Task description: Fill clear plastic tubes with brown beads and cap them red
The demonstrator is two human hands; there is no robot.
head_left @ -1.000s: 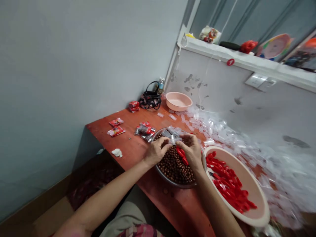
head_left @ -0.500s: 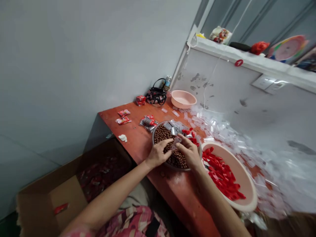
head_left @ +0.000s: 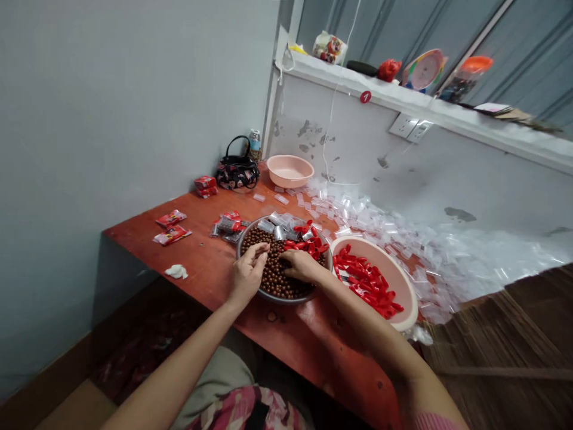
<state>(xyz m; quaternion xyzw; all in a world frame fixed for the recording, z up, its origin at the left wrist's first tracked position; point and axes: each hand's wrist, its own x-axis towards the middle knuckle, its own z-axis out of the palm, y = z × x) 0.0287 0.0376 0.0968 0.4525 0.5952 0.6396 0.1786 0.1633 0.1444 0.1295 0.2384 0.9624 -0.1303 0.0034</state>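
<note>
A grey bowl (head_left: 239, 248) full of small brown balls (head_left: 278, 285) stands at the table's front edge. Over its left side is my left hand (head_left: 249, 272), thumb and fingers drawn together; whatever is between them is too small to make out. My right hand (head_left: 302, 266) dips into the bowl from the right, fingers curled down on the balls and the tips hidden. Red plastic pieces (head_left: 314, 246) and small clear plastic cases (head_left: 267, 225) lie on the balls at the bowl's back.
A tilted pink basin (head_left: 410, 301) of red pieces stands at the right. Loose clear plastic pieces (head_left: 371, 216) cover the table's back. Filled packets (head_left: 229, 224), a black handbag (head_left: 237, 173) and another pink basin (head_left: 290, 179) are farther off. Red packets (head_left: 172, 235) lie left.
My hands were close together over the bowl around a clear plastic piece. Now they are apart, and the right one is down among the balls. The view has turned right.
</note>
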